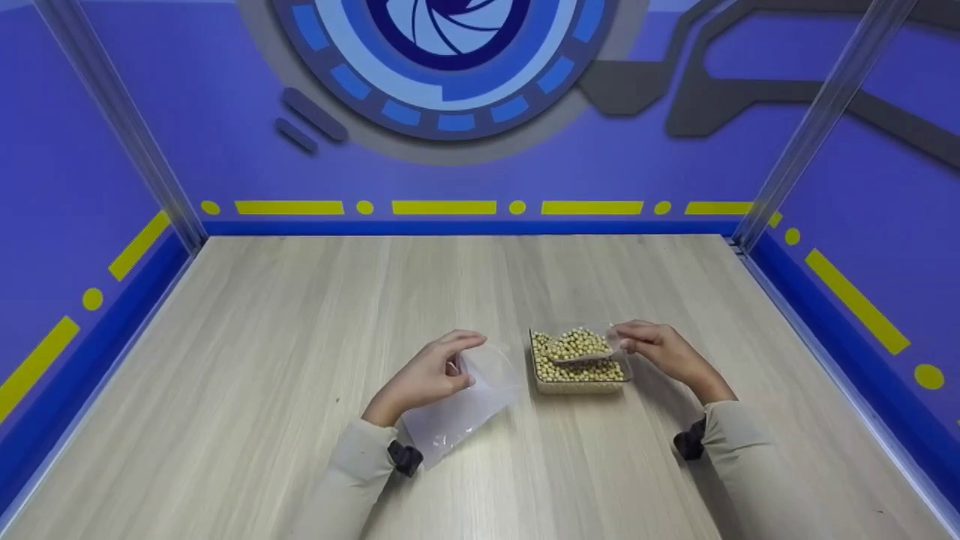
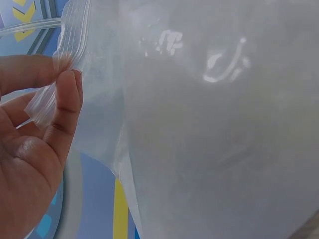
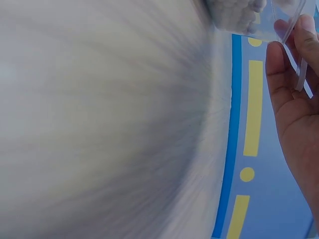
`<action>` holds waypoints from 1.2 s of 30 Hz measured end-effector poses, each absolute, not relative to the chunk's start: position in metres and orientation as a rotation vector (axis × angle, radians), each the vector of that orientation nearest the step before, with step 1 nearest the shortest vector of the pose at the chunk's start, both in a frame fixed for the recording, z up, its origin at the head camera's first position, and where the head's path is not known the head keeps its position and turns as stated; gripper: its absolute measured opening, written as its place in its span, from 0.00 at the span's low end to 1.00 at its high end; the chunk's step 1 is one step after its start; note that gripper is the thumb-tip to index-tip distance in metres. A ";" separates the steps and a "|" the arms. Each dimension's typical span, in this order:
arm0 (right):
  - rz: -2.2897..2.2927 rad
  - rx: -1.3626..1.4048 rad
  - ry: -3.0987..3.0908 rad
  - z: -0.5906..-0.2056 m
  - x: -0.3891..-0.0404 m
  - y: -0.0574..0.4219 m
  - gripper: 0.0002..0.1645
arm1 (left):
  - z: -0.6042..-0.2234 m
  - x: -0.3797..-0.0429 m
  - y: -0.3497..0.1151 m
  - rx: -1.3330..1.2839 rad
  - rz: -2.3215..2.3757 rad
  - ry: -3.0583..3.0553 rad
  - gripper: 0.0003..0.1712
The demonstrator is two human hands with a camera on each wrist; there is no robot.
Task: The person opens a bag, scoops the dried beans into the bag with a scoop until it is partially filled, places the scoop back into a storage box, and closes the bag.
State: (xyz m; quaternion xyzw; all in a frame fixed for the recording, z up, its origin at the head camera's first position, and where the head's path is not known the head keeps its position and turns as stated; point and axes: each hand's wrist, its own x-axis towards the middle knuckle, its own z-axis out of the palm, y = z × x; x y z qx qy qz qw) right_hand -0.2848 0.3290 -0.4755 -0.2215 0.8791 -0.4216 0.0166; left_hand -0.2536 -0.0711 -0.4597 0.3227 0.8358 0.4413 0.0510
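Sleeves (image 1: 345,476), pale grey and loose, nearest of all, with a small black device (image 1: 406,457) at each wrist. Just beyond, pinches the zip strip (image 2: 70,30) of a clear plastic bag (image 1: 457,416) between thumb and finger of the left hand (image 1: 429,379). Below the strip, slants down as a cloudy sheet with shiny creases, back toward the left wrist; cannot tell whether the lowest corner touches the table (image 1: 262,420). Right of the bag, just beside it, on the wood-grain table, a clear box (image 1: 581,388) full of small, round, yellowish beans (image 1: 581,373). Pinches the handle end of a clear scoop (image 1: 613,342) with thumb and fingers of the right hand (image 1: 667,352), at the box's right side. Over the box, heaped with the same beans; cannot tell whether resting on those below. Past the table's far edge, a blue-purple wall (image 1: 450,180) with yellow dashes (image 1: 444,208) and dots, under a large round emblem (image 1: 454,97).
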 end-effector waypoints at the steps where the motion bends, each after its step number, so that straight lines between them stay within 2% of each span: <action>1: -1.310 -0.701 2.734 -0.476 -0.285 0.329 0.20 | -0.460 -0.254 -0.071 0.977 1.345 2.541 0.33; 7: -1.331 -0.741 2.742 -0.484 -0.290 0.334 0.21 | -0.461 -0.253 -0.070 0.955 1.357 2.535 0.33; 36: -1.522 -0.537 2.618 -0.489 -0.289 0.331 0.24 | -0.461 -0.254 -0.071 0.952 1.375 2.518 0.33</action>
